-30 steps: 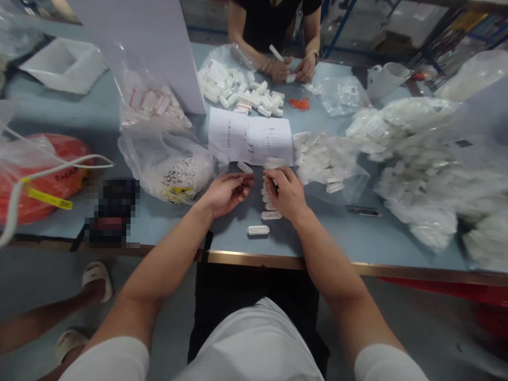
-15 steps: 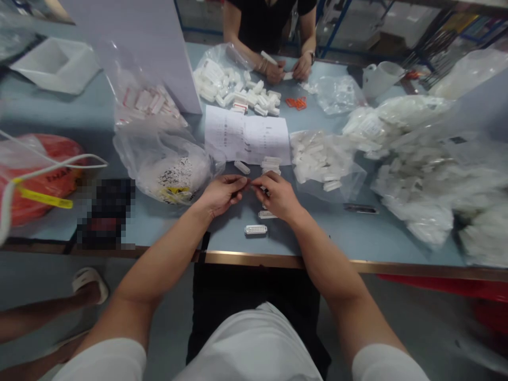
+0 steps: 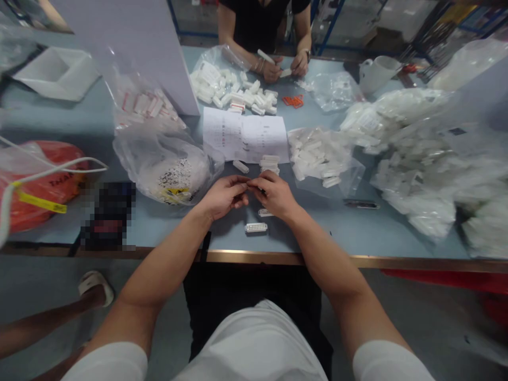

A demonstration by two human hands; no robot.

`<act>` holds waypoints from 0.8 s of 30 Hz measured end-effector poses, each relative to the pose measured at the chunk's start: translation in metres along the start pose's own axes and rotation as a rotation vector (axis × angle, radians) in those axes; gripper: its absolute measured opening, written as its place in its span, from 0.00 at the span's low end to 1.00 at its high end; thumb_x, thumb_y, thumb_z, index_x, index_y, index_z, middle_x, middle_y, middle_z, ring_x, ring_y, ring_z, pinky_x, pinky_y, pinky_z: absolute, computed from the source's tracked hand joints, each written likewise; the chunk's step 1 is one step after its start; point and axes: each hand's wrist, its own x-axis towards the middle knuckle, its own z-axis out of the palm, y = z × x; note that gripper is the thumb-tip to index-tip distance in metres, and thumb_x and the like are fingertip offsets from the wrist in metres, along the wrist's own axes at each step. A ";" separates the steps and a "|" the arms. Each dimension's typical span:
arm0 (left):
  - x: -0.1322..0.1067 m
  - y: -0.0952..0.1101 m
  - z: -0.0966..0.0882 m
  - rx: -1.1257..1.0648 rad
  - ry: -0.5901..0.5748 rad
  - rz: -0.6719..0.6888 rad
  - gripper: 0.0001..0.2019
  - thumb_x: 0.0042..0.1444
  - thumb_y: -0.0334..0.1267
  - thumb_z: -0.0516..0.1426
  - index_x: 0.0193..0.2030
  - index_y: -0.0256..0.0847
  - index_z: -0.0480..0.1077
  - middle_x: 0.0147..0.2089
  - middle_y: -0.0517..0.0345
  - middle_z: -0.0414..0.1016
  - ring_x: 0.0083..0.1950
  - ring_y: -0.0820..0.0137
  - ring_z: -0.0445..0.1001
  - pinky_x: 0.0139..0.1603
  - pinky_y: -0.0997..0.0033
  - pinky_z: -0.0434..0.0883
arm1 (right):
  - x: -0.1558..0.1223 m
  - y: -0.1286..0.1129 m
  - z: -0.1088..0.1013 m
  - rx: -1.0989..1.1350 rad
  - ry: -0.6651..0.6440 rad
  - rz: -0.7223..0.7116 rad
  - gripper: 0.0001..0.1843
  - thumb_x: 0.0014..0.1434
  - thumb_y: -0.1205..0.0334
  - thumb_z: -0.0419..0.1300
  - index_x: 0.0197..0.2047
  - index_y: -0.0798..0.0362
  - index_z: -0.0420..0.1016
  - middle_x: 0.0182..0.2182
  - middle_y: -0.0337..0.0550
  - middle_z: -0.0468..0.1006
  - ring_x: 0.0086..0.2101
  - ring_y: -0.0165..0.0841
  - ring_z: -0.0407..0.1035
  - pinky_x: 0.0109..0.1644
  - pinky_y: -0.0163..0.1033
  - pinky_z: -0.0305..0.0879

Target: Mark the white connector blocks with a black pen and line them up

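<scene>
My left hand (image 3: 228, 197) and my right hand (image 3: 273, 193) meet fingertip to fingertip above the blue table. Both are closed in a pinch; whatever lies between the fingers is too small or hidden to name. Below them on the table rests a white connector block (image 3: 256, 227) with rows of small holes. A second white block (image 3: 265, 212) is partly covered by my right hand. Beyond my fingers lie a single white piece (image 3: 240, 166) and a short stack of white pieces (image 3: 270, 163), at the near edge of the printed sheets (image 3: 245, 132).
Bags stand on both sides: one with black-and-white bits (image 3: 174, 177) at left, one with white parts (image 3: 317, 156) at right. A dark slim tool (image 3: 362, 204) lies farther right. Across the table a co-worker's hands (image 3: 286, 69) hold a white part near orange pieces (image 3: 292, 101).
My fingertips have drawn closer together, the right hand shifting slightly left. The camera view has moved a little. The blocks on the table stay where they were.
</scene>
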 end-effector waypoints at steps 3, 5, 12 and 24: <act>-0.002 0.001 -0.001 0.027 -0.051 -0.015 0.10 0.56 0.31 0.58 0.45 0.33 0.70 0.23 0.56 0.73 0.20 0.76 0.68 0.19 0.79 0.59 | 0.000 -0.004 0.000 0.033 0.003 0.002 0.09 0.63 0.65 0.56 0.40 0.49 0.79 0.35 0.42 0.74 0.37 0.31 0.70 0.42 0.35 0.66; -0.004 0.002 -0.001 0.033 -0.072 -0.014 0.11 0.55 0.31 0.59 0.46 0.32 0.69 0.24 0.54 0.74 0.21 0.75 0.69 0.19 0.79 0.59 | 0.001 -0.005 0.000 0.034 -0.014 0.016 0.08 0.62 0.65 0.56 0.39 0.50 0.78 0.36 0.43 0.74 0.36 0.31 0.70 0.42 0.35 0.66; -0.003 0.002 0.002 0.061 -0.022 -0.003 0.12 0.52 0.29 0.58 0.44 0.34 0.69 0.34 0.52 0.76 0.26 0.73 0.73 0.19 0.78 0.59 | 0.001 -0.001 -0.001 0.003 -0.006 0.063 0.07 0.57 0.67 0.55 0.38 0.51 0.72 0.35 0.43 0.75 0.37 0.33 0.69 0.43 0.37 0.65; -0.053 -0.005 0.006 0.942 0.060 0.243 0.11 0.62 0.44 0.53 0.43 0.43 0.73 0.26 0.63 0.67 0.27 0.72 0.66 0.32 0.72 0.62 | 0.007 0.007 -0.014 0.127 0.170 0.218 0.03 0.56 0.63 0.56 0.35 0.48 0.70 0.30 0.37 0.76 0.30 0.30 0.69 0.38 0.37 0.67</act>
